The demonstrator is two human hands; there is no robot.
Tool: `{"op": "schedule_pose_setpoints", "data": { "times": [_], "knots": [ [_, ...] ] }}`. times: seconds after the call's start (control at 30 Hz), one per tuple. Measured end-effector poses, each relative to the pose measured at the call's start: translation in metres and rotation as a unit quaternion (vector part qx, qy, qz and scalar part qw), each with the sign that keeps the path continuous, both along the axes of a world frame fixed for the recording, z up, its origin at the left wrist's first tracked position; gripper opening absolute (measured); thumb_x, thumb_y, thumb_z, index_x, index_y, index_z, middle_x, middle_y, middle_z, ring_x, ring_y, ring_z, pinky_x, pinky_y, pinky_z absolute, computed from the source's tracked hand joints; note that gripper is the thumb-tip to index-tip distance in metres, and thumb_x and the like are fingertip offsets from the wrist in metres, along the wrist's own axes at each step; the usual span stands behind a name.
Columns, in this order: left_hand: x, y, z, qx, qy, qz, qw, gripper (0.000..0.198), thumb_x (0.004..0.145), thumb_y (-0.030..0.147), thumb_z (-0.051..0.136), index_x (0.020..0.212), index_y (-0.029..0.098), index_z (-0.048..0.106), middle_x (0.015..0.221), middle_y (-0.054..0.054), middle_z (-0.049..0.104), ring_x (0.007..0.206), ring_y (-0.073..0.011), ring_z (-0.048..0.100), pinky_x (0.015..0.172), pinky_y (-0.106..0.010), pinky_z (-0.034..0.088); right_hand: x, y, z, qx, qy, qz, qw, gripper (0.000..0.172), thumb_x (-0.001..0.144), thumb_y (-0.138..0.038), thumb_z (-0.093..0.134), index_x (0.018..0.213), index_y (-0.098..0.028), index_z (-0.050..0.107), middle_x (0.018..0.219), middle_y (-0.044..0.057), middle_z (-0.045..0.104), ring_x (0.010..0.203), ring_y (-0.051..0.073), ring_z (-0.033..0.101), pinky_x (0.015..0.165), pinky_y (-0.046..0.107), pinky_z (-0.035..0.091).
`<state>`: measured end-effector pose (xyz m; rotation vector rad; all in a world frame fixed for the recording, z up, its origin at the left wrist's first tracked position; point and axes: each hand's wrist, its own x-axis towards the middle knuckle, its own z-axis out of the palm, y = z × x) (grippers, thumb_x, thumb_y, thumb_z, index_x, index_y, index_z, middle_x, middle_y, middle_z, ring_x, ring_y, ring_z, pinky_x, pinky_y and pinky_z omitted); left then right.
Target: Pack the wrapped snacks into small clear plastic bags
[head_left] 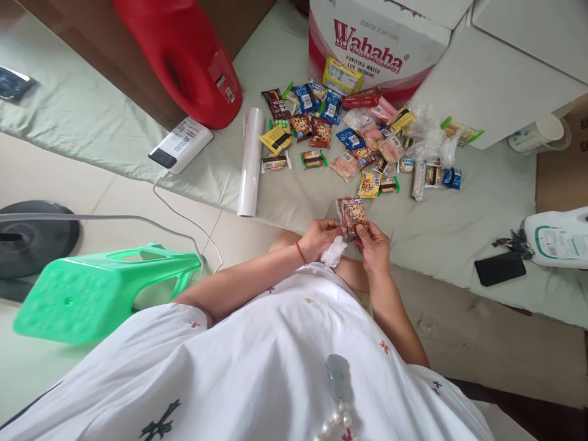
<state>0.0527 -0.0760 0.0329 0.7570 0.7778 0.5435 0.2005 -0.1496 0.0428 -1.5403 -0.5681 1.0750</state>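
My left hand (320, 237) and my right hand (373, 244) meet close to my body, both closed on a clear plastic bag (334, 251) with wrapped cookie packets (351, 212) sticking up out of it. The bag's thin film hangs down between my hands. Just beyond them, on the pale green cloth (441, 226), lies a spread of several small wrapped snacks (353, 144): blue, brown, yellow and pink packets. A roll of clear bags (249, 160) lies to the left of the pile.
A Wahaha water carton (367, 49) stands behind the snacks, a red jug (188, 55) and a power bank (181, 145) at the left. A green plastic stool (101, 288) lies tipped at my left. A black phone (500, 268), a white jug (558, 237) and a cup (537, 133) sit at the right.
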Motion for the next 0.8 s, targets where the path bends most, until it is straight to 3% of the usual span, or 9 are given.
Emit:
{"op": "schedule_pose_setpoints", "data": {
  "times": [0.17,0.37,0.5,0.63,0.73,0.8],
  "knots": [
    [0.008,0.002,-0.004,0.045,0.079,0.032,0.995,0.049,0.061,0.055,0.091,0.072,0.014,0.067,0.061,0.002,0.058,0.054,-0.0065,0.043,0.051,-0.022,0.030,0.006,-0.008,-0.001,0.030,0.088,0.041,0.995,0.035,0.077,-0.050,0.082,0.101,-0.025,0.076,0.108,0.003,0.077,0.098,0.019,0.072,0.088,0.034,0.061],
    [0.012,0.002,-0.006,0.098,0.149,0.003,0.984,0.045,0.069,0.052,0.085,0.068,0.016,0.059,0.057,0.004,0.051,0.052,-0.0061,0.038,0.049,-0.023,0.025,0.007,-0.013,-0.012,-0.044,0.109,-0.073,0.990,0.047,0.054,-0.046,0.096,0.092,-0.022,0.079,0.088,0.000,0.077,0.073,0.014,0.068,0.060,0.025,0.060],
    [0.013,0.004,0.000,0.122,0.148,-0.064,0.979,0.047,0.065,0.055,0.086,0.067,0.016,0.059,0.058,0.004,0.053,0.053,-0.0073,0.041,0.051,-0.023,0.029,0.025,-0.026,-0.007,-0.042,0.061,-0.128,0.989,0.048,0.051,-0.045,0.097,0.089,-0.021,0.078,0.085,0.001,0.077,0.069,0.013,0.066,0.058,0.025,0.059],
    [0.004,0.015,0.005,0.127,0.132,-0.042,0.982,0.043,0.066,0.053,0.082,0.078,0.016,0.064,0.066,0.001,0.061,0.059,-0.0099,0.050,0.055,-0.023,0.035,0.088,-0.071,0.021,-0.072,-0.044,-0.178,0.980,0.049,0.050,-0.050,0.096,0.084,-0.020,0.077,0.077,0.000,0.073,0.062,0.012,0.062,0.051,0.023,0.053],
    [-0.013,0.026,0.003,0.114,0.163,-0.006,0.980,0.041,0.066,0.052,0.081,0.077,0.017,0.063,0.064,0.001,0.061,0.056,-0.0099,0.049,0.053,-0.023,0.032,0.161,-0.108,0.054,-0.166,-0.139,-0.121,0.969,0.045,0.054,-0.049,0.094,0.085,-0.019,0.079,0.077,0.003,0.074,0.062,0.013,0.062,0.049,0.022,0.048],
    [-0.028,0.030,0.001,0.107,0.187,0.006,0.976,0.040,0.066,0.051,0.081,0.076,0.017,0.062,0.063,0.002,0.061,0.053,-0.0092,0.047,0.051,-0.023,0.030,0.218,-0.114,0.072,-0.226,-0.222,-0.085,0.945,0.038,0.057,-0.044,0.091,0.082,-0.018,0.080,0.074,0.005,0.074,0.059,0.014,0.062,0.048,0.022,0.045]
  ]
}}
